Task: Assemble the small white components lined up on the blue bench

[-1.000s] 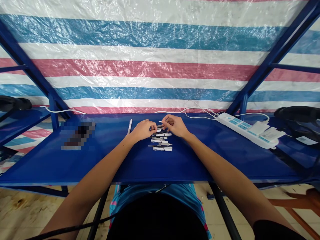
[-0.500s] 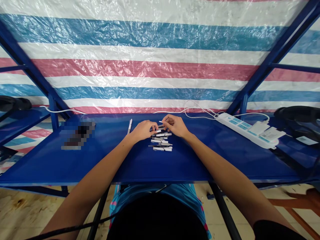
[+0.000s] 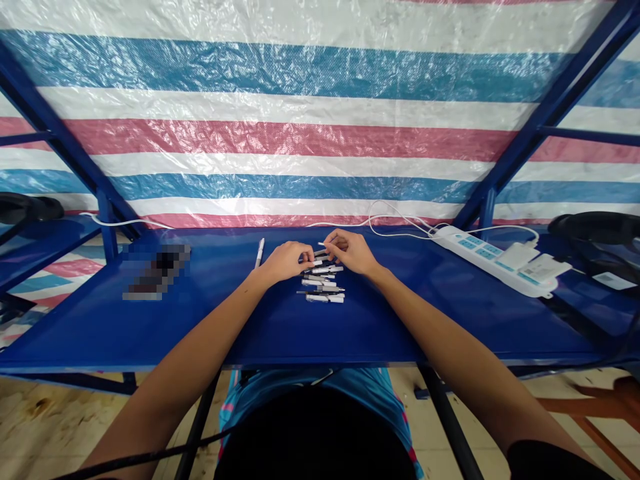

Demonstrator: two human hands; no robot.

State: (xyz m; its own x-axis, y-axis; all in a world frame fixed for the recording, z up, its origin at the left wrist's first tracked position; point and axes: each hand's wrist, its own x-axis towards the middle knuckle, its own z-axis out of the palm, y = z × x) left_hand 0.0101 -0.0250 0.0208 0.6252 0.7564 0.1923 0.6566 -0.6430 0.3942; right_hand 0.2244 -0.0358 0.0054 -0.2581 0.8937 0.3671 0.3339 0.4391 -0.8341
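Several white and grey pens and pen parts (image 3: 324, 299) lie crosswise in a column on the blue table (image 3: 330, 340). My left hand (image 3: 290, 261) is at the upper left of this column, its fingers closed on a small white pen part. Facing it from the right, my right hand (image 3: 349, 249) has thumb and index finger pinched on a thin white piece by the far end of the column. A single white pen (image 3: 260, 253) lies apart, just left of my left hand.
A white power strip (image 3: 493, 259) with plugged-in adapters and white cables lies at the right. At the left is a pixelated dark object (image 3: 160, 272). A striped plastic sheet (image 3: 300, 140) hangs behind the table, between blue metal posts.
Both hands stay almost where they were. The left fingertips have shifted very slightly to the left; the pens in the column have not visibly moved.
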